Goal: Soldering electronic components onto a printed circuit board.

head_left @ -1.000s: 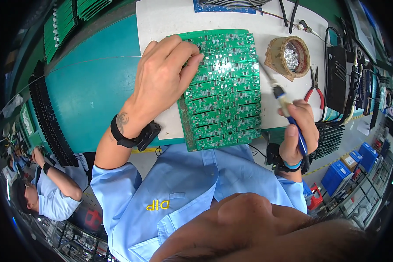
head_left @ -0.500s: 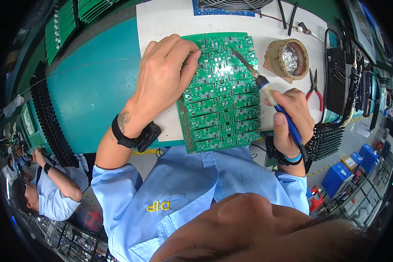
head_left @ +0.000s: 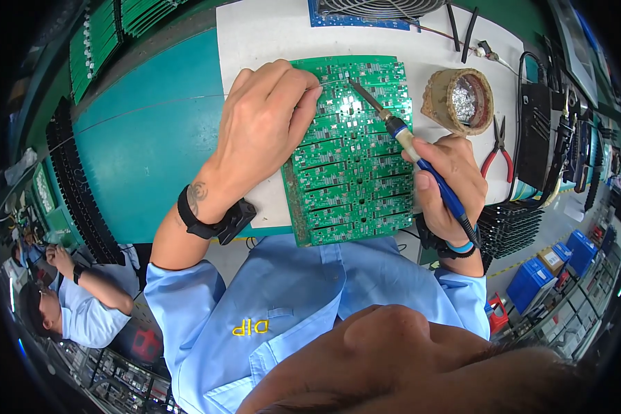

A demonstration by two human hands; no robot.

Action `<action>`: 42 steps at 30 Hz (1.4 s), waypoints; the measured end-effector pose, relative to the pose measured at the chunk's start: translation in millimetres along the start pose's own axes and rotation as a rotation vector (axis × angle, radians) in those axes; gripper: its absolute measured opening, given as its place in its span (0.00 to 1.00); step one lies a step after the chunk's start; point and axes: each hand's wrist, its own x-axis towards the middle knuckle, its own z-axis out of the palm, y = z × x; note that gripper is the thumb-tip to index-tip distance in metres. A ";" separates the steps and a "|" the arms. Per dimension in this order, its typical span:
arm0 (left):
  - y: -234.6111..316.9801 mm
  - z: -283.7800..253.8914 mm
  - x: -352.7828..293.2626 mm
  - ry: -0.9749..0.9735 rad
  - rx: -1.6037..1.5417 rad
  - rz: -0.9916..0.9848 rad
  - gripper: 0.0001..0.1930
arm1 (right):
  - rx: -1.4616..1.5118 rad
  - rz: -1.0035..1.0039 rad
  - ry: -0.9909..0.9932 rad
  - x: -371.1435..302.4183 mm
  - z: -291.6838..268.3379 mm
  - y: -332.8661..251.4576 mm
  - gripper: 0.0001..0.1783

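Observation:
A green panel of several joined circuit boards (head_left: pixel 359 183) lies in front of me, its near edge reaching over the table's edge. My left hand (head_left: pixel 265 114) is closed over its upper left part, pinching a thin solder wire (head_left: pixel 200 97) between thumb and fingertips. The wire trails off to the left, and its free end points at the iron's tip. In my right hand (head_left: pixel 452 186) is a soldering iron (head_left: pixel 431 172) with a blue and cream handle, gripped like a pen. Its tip meets the upper middle of the panel, close to the wire's end.
Right of the panel stands a tan, crusted pot (head_left: pixel 436 103) with silvery bits inside. Red-handled pliers (head_left: pixel 498 153) lie beyond it. A fan (head_left: pixel 383 8) is at the far edge. Black racks (head_left: pixel 83 186) stand left. A co-worker (head_left: pixel 93 303) sits at lower left.
The soldering iron's tip has moved left and slightly nearer, toward the wire's end. My right hand has shifted left with it. The panel, pot and pliers appear slightly lower in view.

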 end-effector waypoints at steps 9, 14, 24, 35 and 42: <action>-1.2 2.1 1.2 -0.018 0.000 0.020 0.06 | 0.018 0.013 0.033 4.9 0.9 -4.1 0.20; -3.3 4.0 1.1 -0.036 -0.005 0.035 0.06 | 0.015 0.000 0.031 5.3 0.6 -4.0 0.20; -3.2 7.4 1.9 -0.041 -0.022 0.045 0.06 | 0.004 0.002 0.018 4.4 -0.6 -6.5 0.19; -0.9 5.6 2.1 -0.037 -0.021 0.040 0.05 | -0.002 -0.011 0.038 0.6 -3.3 -9.0 0.18; -0.6 3.5 2.0 -0.030 -0.017 0.024 0.05 | -0.003 0.027 0.142 -25.0 -14.1 -14.3 0.15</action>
